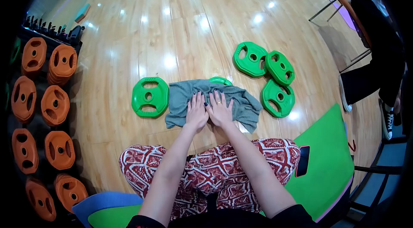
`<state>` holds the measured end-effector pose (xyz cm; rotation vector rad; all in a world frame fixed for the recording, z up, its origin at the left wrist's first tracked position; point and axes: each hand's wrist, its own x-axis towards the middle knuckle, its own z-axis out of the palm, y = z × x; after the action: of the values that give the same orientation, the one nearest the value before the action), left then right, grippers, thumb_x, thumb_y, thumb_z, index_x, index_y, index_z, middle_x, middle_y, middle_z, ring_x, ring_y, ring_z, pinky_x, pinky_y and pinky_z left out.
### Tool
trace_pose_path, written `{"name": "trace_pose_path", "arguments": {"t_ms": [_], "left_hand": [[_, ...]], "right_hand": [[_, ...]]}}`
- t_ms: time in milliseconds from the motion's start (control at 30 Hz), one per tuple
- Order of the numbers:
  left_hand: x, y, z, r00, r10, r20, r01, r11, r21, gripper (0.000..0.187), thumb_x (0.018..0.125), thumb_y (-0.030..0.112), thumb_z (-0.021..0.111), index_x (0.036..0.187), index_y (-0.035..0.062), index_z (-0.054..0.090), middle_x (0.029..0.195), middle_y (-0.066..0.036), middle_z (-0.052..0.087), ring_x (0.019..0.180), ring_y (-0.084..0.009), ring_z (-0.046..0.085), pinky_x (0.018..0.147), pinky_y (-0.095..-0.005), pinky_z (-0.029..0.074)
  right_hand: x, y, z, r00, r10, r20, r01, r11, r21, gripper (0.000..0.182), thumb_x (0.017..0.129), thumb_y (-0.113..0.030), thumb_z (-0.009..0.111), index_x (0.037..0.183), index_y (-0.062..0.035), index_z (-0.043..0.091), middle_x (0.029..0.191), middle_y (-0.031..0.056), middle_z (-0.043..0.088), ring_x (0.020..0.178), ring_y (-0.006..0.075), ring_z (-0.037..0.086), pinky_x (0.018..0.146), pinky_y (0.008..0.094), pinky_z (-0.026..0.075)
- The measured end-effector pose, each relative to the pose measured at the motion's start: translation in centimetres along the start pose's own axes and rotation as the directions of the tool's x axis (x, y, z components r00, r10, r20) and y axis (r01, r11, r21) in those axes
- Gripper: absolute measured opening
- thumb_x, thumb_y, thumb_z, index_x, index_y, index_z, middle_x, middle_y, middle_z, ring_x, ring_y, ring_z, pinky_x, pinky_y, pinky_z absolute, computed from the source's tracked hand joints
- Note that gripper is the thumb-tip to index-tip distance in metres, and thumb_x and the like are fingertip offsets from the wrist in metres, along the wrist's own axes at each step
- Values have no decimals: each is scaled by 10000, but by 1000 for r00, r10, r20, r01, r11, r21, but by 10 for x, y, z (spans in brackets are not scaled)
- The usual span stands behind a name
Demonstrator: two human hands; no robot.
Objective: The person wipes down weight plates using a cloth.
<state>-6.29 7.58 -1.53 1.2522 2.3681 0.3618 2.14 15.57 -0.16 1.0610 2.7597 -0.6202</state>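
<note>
Both hands lie flat, palms down and fingers outstretched, on a soft, rumpled grey cloth (183,99); the left hand (197,112) and the right hand (221,111) sit side by side, meeting around the thumbs, with a ring on the right one. The fabric creases and bunches to the right of the hands, its edges uneven. Just beyond the fingertips, the curved rim of a partly covered green plate (220,80) shows from under the cloth. Left of the hands, beside the cloth, lies a roughly octagonal green plate (138,96) with a round centre hole and two wide slots. To their right, three more smooth green plates (280,106) of the same shape cluster, one leaning over its neighbours. Beneath everything runs a glossy wood-plank floor (185,43) that mirrors points of light. Well off to the left, orange plates (56,105) hang in stacks. Nearer the body, right of the hands, a dark flat phone (303,161) rests on a smooth green mat (325,155), close to the printed red-and-white trousers (215,163).
</note>
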Motion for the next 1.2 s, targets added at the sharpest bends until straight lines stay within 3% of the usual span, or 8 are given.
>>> {"name": "trace_pose_path", "arguments": {"t_ms": [67, 133, 433, 500, 667, 867, 1033, 1200], "left_hand": [[15, 0, -1, 999, 3, -37, -3, 1000, 7, 577, 861, 320, 306, 1343, 26, 183, 1425, -123, 106, 1319, -281, 77, 1054, -452, 104], [32, -2, -1, 991, 25, -130, -20, 999, 36, 571, 864, 326, 317, 1336, 27, 204, 1417, -127, 140, 1310, -285, 123, 1045, -470, 120], [51, -1, 3, 962, 2, -274, 27, 995, 100, 538, 862, 284, 342, 1316, 7, 257, 1408, -144, 161, 1299, -288, 159, 1035, -461, 164], [44, 1, 2, 956, 10, -294, 23, 994, 110, 528, 865, 276, 338, 1311, 2, 266, 1407, -145, 162, 1301, -288, 154, 1034, -457, 171], [5, 8, 4, 988, -2, -153, 19, 993, 116, 506, 872, 253, 321, 1301, -12, 276, 1408, -139, 159, 1311, -275, 117, 1034, -448, 182], [-34, 15, 4, 996, -33, 80, 30, 999, 34, 499, 862, 257, 315, 1308, 34, 292, 1417, -68, 168, 1316, -256, 108, 1041, -467, 151], [-64, 15, 10, 995, 7, 96, -13, 998, 60, 563, 832, 293, 362, 1326, 48, 254, 1412, -81, 179, 1308, -275, 129, 1037, -470, 164], [-75, 21, 10, 990, 19, 140, -34, 993, 109, 587, 822, 306, 371, 1333, 50, 239, 1415, -94, 166, 1308, -274, 131, 1041, -461, 155]], "right_hand": [[15, 4, 3, 999, 10, -40, -9, 1000, 15, 552, 860, -446, 314, 1338, -173, 281, 1422, 26, 180, 1317, 235, 114, 1011, 573, 53], [32, 5, 5, 978, -22, -208, 13, 999, -47, 538, 844, -417, 363, 1322, -175, 317, 1410, 36, 218, 1309, 245, 144, 1006, 576, 66], [51, 8, 7, 952, -45, -302, 8, 993, -121, 537, 832, -385, 389, 1321, -172, 319, 1401, 47, 238, 1299, 248, 178, 1007, 570, 81], [45, 6, 5, 965, -34, -259, 5, 994, -112, 544, 832, -384, 385, 1322, -159, 314, 1400, 50, 240, 1299, 249, 179, 1012, 561, 83], [11, 5, 5, 989, -35, -144, 31, 999, -31, 595, 823, -396, 390, 1329, -101, 282, 1400, 94, 225, 1294, 309, 169, 1024, 491, 172], [-26, 2, -4, 1000, -9, 13, 9, 998, -65, 633, 840, -450, 333, 1346, -82, 236, 1419, 79, 177, 1301, 309, 150, 1035, 462, 166], [-56, -1, -6, 990, 35, 138, -20, 994, -104, 650, 850, -493, 292, 1356, -94, 209, 1430, 59, 140, 1307, 300, 133, 1042, 447, 157], [-61, 3, 13, 994, 47, 102, -35, 992, -118, 665, 840, -526, 290, 1362, -124, 204, 1433, 34, 139, 1315, 280, 102, 1030, 502, 123]]}}
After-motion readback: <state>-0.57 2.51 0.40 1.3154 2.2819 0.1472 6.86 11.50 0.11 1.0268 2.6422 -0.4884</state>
